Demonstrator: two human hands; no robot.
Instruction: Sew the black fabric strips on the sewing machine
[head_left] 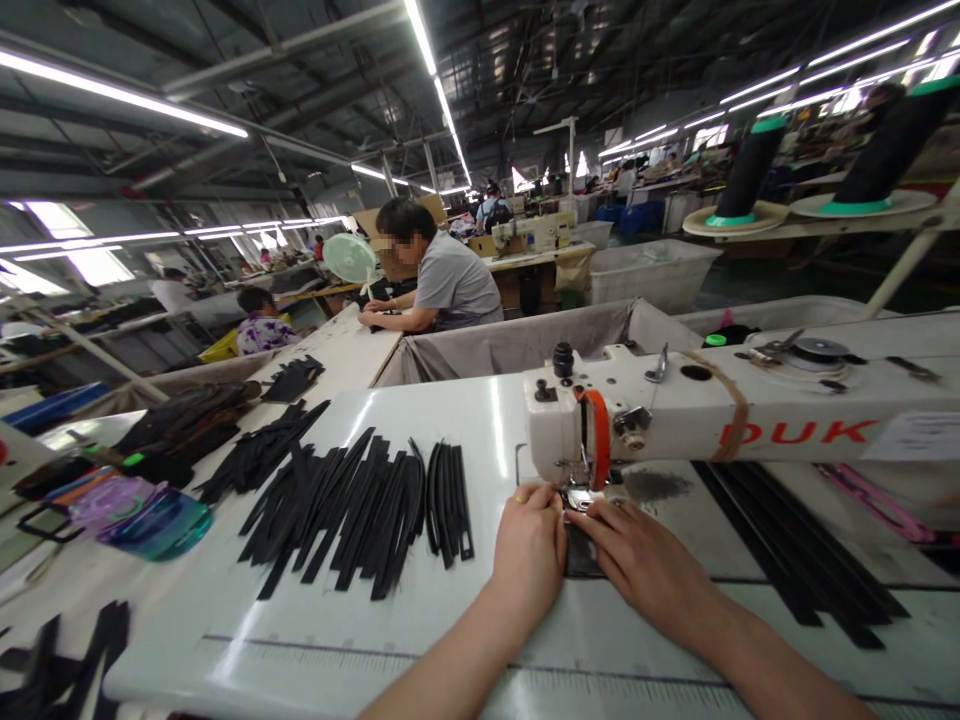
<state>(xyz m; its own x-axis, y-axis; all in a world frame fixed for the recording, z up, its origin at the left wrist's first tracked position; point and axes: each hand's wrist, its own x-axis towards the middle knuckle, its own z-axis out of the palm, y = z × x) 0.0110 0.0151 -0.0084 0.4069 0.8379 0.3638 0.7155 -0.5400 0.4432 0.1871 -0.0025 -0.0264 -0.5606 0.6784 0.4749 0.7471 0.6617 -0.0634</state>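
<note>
My left hand (529,540) is at the needle area of a white sewing machine (555,425), its fingers curled down and closed. From the other side my right hand (649,560) reaches in, thumb and fingertips pressed together close to the presser foot (581,498). Whatever the fingertips pinch is hidden beneath them; a dark patch shows between the hands, and I cannot tell whether it is fabric or the machine's plate. Left of the hands, black fabric strips (367,515) lie in a loose row. Longer black strips (795,545) lie under the machine arm.
A purple and teal bottle (154,515) lies at the left. Pink-handled scissors or a similar tool (877,505) rests right of the long strips. Black thread cones (746,175) stand on a rack. A co-worker in a grey shirt (457,275) leans over the table ahead, beside a cloth-lined bin (517,345).
</note>
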